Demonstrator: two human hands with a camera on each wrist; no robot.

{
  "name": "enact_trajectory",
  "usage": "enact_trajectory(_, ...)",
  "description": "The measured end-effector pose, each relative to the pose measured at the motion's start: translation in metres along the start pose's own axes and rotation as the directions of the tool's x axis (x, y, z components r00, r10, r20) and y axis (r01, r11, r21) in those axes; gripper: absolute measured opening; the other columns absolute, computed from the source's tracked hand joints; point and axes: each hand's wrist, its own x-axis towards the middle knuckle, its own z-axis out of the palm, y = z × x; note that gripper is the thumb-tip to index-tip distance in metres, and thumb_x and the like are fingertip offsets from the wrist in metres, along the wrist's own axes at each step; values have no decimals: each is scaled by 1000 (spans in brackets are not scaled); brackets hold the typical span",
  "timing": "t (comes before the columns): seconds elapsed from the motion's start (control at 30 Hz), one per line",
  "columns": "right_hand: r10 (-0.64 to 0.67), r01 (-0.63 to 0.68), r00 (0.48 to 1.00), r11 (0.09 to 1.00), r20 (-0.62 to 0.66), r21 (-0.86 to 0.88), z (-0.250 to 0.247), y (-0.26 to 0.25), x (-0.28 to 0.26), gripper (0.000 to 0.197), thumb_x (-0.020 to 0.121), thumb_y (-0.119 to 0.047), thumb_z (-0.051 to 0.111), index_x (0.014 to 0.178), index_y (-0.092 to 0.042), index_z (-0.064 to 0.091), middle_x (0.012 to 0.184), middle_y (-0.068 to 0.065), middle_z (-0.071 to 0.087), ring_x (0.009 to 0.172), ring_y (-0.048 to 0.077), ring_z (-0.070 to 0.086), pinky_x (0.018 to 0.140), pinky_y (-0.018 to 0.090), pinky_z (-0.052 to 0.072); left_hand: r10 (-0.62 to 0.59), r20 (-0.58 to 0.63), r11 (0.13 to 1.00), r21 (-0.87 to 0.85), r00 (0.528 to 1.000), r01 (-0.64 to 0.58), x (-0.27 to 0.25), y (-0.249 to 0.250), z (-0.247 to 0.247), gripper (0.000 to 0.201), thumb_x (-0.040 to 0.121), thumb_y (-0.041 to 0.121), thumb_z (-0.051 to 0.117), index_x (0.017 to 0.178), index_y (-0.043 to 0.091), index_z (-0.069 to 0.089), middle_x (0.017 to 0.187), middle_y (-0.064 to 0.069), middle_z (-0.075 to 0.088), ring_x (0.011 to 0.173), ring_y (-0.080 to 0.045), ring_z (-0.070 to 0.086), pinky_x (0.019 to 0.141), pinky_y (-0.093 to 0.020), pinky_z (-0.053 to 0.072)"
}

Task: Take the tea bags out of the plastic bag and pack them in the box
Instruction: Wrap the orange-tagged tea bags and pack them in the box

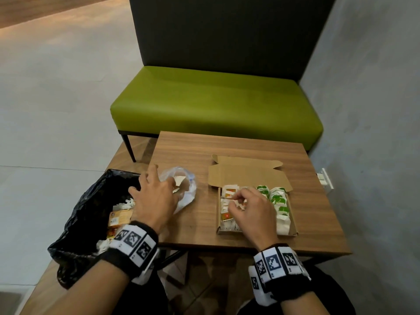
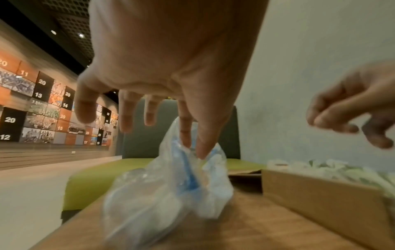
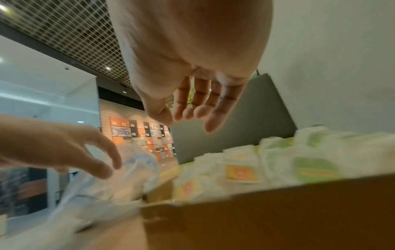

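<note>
A crumpled clear plastic bag [image 1: 185, 194] lies on the left part of the wooden table [image 1: 200, 155], and a pale tea bag [image 1: 178, 179] shows through it. My left hand [image 1: 170, 187] pinches the bag's top between thumb and forefinger [image 2: 193, 148], with the other fingers spread. To the right stands the open cardboard box [image 1: 293, 226] with its lid [image 1: 245, 176] folded back. It holds rows of tea bags, orange-labelled [image 1: 227, 192] on the left and green-labelled [image 1: 278, 198] on the right. My right hand [image 1: 236, 201] hovers just over the orange row with relaxed fingers [image 3: 213, 123], holding nothing.
A black rubbish bag [image 1: 91, 212] holding torn wrappers and small cartons hangs at the table's left edge. A green bench [image 1: 216, 105] stands behind the table, a grey wall [image 1: 375, 133] runs along the right, and a white wall socket [image 1: 325, 178] sits near the table's right edge.
</note>
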Motion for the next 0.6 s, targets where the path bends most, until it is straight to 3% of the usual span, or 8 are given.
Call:
enact_trajectory(0.07, -96, 97, 995, 995, 24, -7, 7, -22, 0, 7, 87, -32, 67, 90, -26, 68, 96, -13, 53, 92, 4, 49, 68, 16, 35, -3, 101, 1000, 2, 995, 3, 9, -10, 5, 41, 87, 51, 64, 123, 32, 59, 139, -3, 43, 120, -30, 50, 93, -54, 38)
enact_trajectory(0.13, -171, 171, 982, 985, 81, 7, 17, -41, 0, 12, 90, -31, 65, 98, -25, 70, 113, -8, 51, 108, 6, 42, 75, 12, 34, 9, 121, 998, -65, 993, -1, 12, -17, 5, 40, 87, 43, 66, 124, 29, 56, 128, 0, 55, 110, -26, 59, 91, -50, 41)
enact_trajectory(0.2, -221, 216, 969, 975, 112, 55, 28, -57, 1, 14, 90, -28, 66, 103, -27, 72, 131, -4, 47, 124, 12, 37, 92, 21, 41, 21, 140, 993, -119, 990, -4, 12, -22, 3, 42, 85, 35, 67, 125, 30, 56, 126, 0, 58, 108, -26, 62, 90, -46, 47)
enact_trajectory(0.3, -279, 278, 948, 960, 151, 31, 47, -72, 4, 22, 88, -27, 65, 108, -34, 72, 146, 1, 40, 136, 22, 30, 108, 40, 35, 50, 160, 988, -154, 986, -25, 5, -25, -3, 44, 80, 36, 67, 123, 32, 58, 127, 1, 61, 109, -26, 63, 92, -46, 50)
enact_trajectory(0.4, -266, 290, 943, 952, 202, -97, 61, -78, 11, 32, 86, -25, 65, 116, -36, 68, 151, 8, 39, 138, 31, 33, 106, 50, 36, 105, 183, 983, -169, 977, -74, -6, -25, -12, 42, 79, 42, 67, 119, 33, 60, 123, 6, 63, 110, -23, 63, 91, -45, 51)
enact_trajectory(0.47, -231, 271, 944, 950, 234, -157, 64, -78, 14, 39, 85, -19, 64, 121, -34, 66, 154, 12, 37, 138, 36, 35, 105, 54, 36, 148, 196, 980, -159, 969, -117, -11, -26, -18, 41, 78, 35, 66, 119, 35, 59, 122, 9, 64, 111, -21, 62, 90, -43, 51)
enact_trajectory(0.6, -218, 309, 933, 894, 288, -325, 67, -79, 13, 30, 91, -20, 58, 118, -29, 67, 157, 14, 31, 137, 37, 34, 106, 58, 31, 225, 205, 969, -153, 953, -196, -20, -27, -24, 42, 77, 28, 64, 118, 38, 58, 121, 13, 65, 112, -17, 61, 88, -38, 52)
